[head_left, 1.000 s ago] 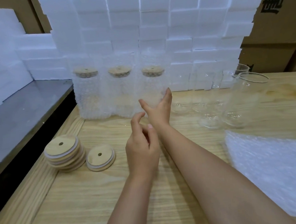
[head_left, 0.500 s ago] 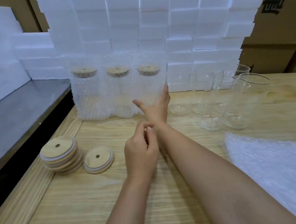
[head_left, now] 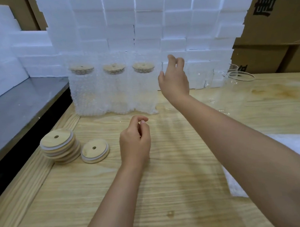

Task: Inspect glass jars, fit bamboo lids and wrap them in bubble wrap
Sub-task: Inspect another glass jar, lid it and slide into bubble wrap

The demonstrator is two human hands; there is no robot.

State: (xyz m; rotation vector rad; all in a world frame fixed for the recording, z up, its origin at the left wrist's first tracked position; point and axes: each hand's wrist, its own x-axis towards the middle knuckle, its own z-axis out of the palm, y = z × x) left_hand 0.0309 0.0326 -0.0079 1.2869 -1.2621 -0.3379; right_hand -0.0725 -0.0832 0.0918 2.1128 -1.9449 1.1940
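Three glass jars with bamboo lids stand wrapped in bubble wrap in a row at the back: left (head_left: 84,92), middle (head_left: 116,90), right (head_left: 144,89). Bare clear glass jars (head_left: 239,90) stand to the right. A stack of bamboo lids (head_left: 60,145) and a single lid (head_left: 95,151) lie at the left. My left hand (head_left: 135,142) hovers over the table with loosely curled fingers and holds nothing. My right hand (head_left: 174,80) is raised just right of the third wrapped jar, fingers relaxed and empty, between it and the bare jars.
A bubble wrap sheet (head_left: 291,145) lies on the wooden table (head_left: 167,182) at the right. White foam blocks (head_left: 149,25) form a wall behind the jars. Cardboard boxes (head_left: 277,18) stand at the back right, and a grey metal surface (head_left: 22,107) runs along the left.
My right hand has come off the third wrapped jar and risen up and to the right. My left hand has stayed over the table, its fingers curled in more.
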